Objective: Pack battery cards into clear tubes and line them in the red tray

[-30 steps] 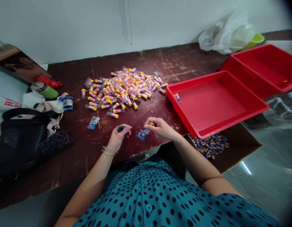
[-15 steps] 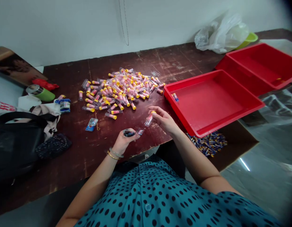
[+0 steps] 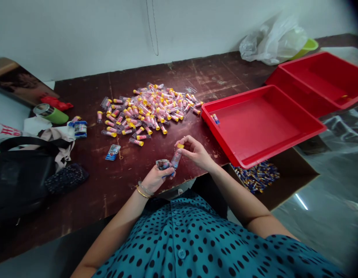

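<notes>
Blk bag [image 3: 24, 179] (far L), grn bowl [image 3: 309, 46]

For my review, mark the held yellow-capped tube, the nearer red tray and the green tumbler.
Held tube [image 3: 176, 158], head view: its clear body.
Nearer red tray [image 3: 262, 125], head view: its inside floor.
Green tumbler [image 3: 57, 116], head view: its green side.

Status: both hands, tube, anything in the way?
Left hand gripping plastic packaging. Right hand pinching yellow-capped tube, lower end at left hand. Tube pile beyond, red tray off right; neither between hands.
</notes>
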A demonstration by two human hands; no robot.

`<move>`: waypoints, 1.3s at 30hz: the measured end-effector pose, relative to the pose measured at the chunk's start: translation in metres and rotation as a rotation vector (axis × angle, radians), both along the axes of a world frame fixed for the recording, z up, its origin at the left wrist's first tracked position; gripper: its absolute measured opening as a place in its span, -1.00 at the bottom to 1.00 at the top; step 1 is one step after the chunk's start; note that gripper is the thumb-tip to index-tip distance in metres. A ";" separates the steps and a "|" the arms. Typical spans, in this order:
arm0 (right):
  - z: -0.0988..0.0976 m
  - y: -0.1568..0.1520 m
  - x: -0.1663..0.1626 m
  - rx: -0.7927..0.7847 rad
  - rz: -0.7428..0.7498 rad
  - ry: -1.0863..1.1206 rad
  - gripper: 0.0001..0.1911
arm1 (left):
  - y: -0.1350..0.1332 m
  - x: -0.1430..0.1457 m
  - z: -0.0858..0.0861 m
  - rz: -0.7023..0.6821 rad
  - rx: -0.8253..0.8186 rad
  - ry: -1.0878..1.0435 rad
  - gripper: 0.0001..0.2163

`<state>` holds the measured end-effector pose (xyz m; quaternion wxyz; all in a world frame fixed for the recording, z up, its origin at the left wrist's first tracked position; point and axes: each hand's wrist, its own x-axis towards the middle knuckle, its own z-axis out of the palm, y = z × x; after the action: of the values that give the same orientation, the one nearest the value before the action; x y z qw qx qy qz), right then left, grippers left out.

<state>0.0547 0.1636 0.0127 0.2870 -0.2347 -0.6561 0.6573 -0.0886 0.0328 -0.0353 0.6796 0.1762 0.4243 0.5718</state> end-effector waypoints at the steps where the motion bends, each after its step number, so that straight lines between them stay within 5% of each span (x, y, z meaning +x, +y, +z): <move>1: -0.003 -0.001 0.001 0.019 0.006 -0.027 -0.74 | 0.000 0.003 0.000 0.007 -0.001 0.003 -0.69; 5: -0.020 -0.014 0.004 0.084 -0.054 -0.099 -0.77 | 0.000 0.013 0.000 0.102 -0.022 0.008 -0.61; 9: -0.034 -0.033 0.007 -0.018 -0.030 -0.046 -0.74 | 0.000 0.018 0.003 0.144 -0.046 -0.005 -0.64; 20: -0.028 -0.031 0.012 0.041 -0.055 -0.008 -0.83 | 0.004 0.022 0.008 0.183 -0.040 0.046 -0.63; 28: -0.026 -0.032 0.011 -0.253 -0.095 0.067 -0.55 | 0.012 0.026 0.011 0.188 -0.053 0.060 -0.58; 30: -0.020 -0.003 0.022 -0.260 -0.145 0.082 -0.53 | 0.013 0.025 0.012 0.148 -0.037 0.061 -0.60; 33: -0.007 0.083 0.054 -0.068 -0.347 0.026 -0.45 | 0.014 0.020 0.010 0.108 -0.031 0.068 -0.65; 36: 0.001 0.182 0.091 0.213 -0.639 -0.425 -0.48 | 0.013 0.013 0.006 0.118 -0.067 0.073 -0.65; 39: -0.010 0.246 0.107 0.257 -0.702 -0.662 -0.64 | 0.009 0.008 0.001 0.132 -0.093 0.076 -0.65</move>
<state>0.1612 0.4096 0.0025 0.2937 -0.6003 -0.6692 0.3251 -0.0806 0.0422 -0.0347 0.6313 0.1377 0.4865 0.5881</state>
